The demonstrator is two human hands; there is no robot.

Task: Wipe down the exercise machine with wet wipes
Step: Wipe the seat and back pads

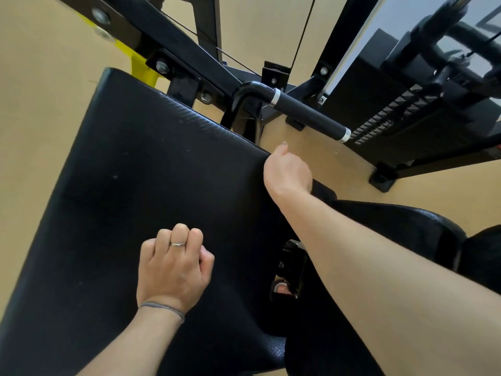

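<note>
You had a black pad with a fine woven texture under your left hand, which wore a silver ring and a grey wristband. Beyond your right hand ran a black handle with silver collars, a yellow bracket and tan floor.

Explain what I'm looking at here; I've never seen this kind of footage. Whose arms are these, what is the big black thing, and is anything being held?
One picture, from a camera worn on a person's head, looking down at their own arms. The big black slab is a padded pad of a gym machine. Behind it are the black frame, a handle and a weight stack, all on a tan floor. The left hand, with a ring, is curled over the pad. The right hand is curled at the pad's far edge. No wipe shows in either; whether the right one holds anything cannot be told.
</note>
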